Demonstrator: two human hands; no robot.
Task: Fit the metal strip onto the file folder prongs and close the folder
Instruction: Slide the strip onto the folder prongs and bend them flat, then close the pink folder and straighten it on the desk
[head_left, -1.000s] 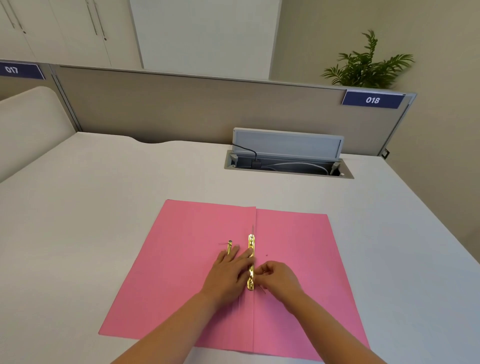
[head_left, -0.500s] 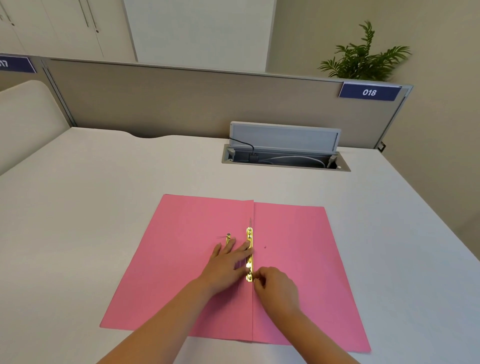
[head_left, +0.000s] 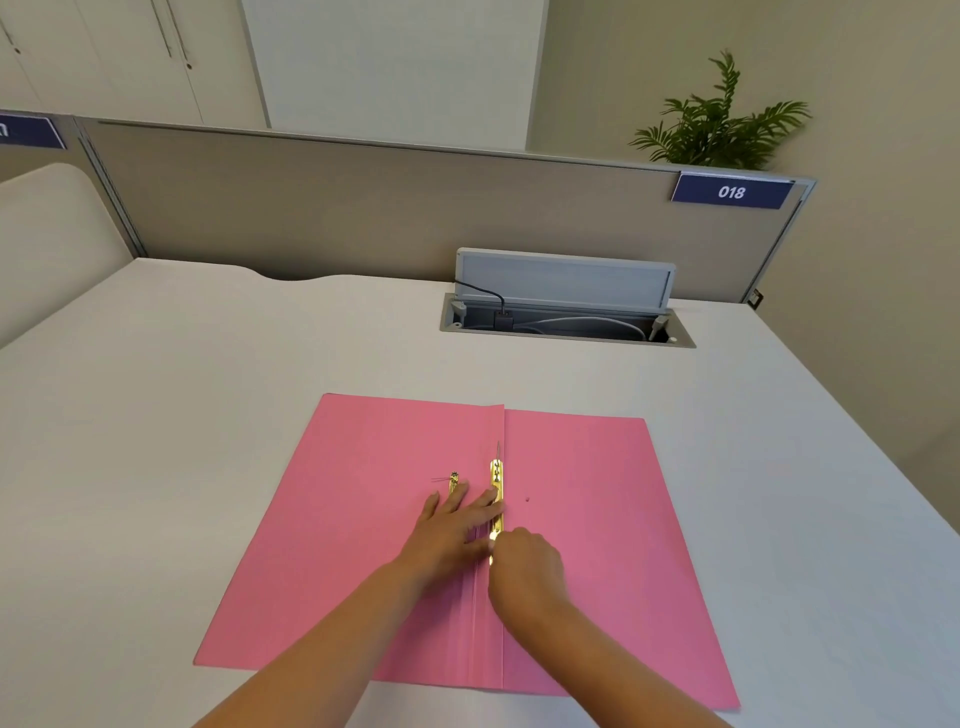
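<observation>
A pink file folder (head_left: 597, 519) lies open and flat on the white desk. A gold metal strip (head_left: 496, 486) runs along its centre fold, with a thin prong sticking up past its far end. My left hand (head_left: 452, 535) lies flat on the left flap, fingers spread, its fingertips pressing the strip's middle. My right hand (head_left: 524, 571) is curled at the strip's near end, fingertips pinching there; that end is hidden under the fingers. A second small gold piece (head_left: 453, 480) lies on the left flap just beyond my left fingers.
An open cable tray (head_left: 566, 325) with a raised grey lid and cables is set into the desk behind the folder. A beige partition (head_left: 363, 208) with a blue "018" label closes the far edge. The desk's right edge (head_left: 857, 457) runs diagonally.
The camera view has dipped a little. My right hand has drawn slightly nearer along the strip's near end. My left hand keeps pressing in the same place.
</observation>
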